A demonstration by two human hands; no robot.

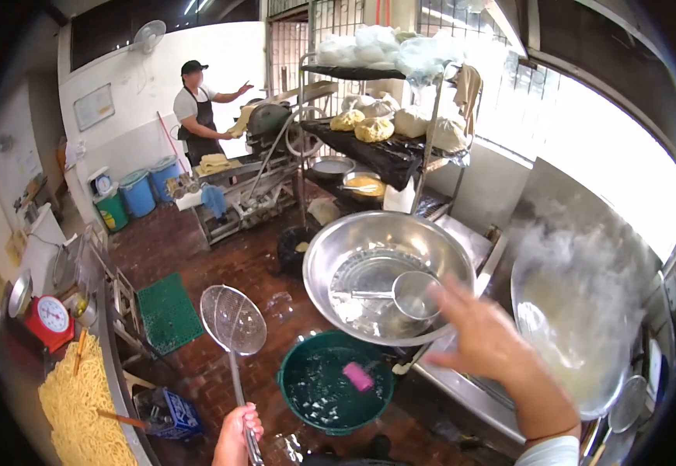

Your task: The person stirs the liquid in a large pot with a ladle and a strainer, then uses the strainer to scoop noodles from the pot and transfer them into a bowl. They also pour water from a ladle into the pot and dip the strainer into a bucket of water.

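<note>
My left hand is closed round the handle of a wire skimmer, whose round mesh head points up and away over the brick floor. My right hand, slightly blurred, has its fingers spread at the right rim of a large steel basin. In the basin a round metal ladle lies in shallow water, close to my right fingertips; I cannot tell whether they touch it. Below the basin stands a green tub of water with a pink item in it.
A steaming wok is at the right. Noodles and a red scale are on the left counter. Behind the basin stands a rack with bagged dough. A person works at a machine at the back.
</note>
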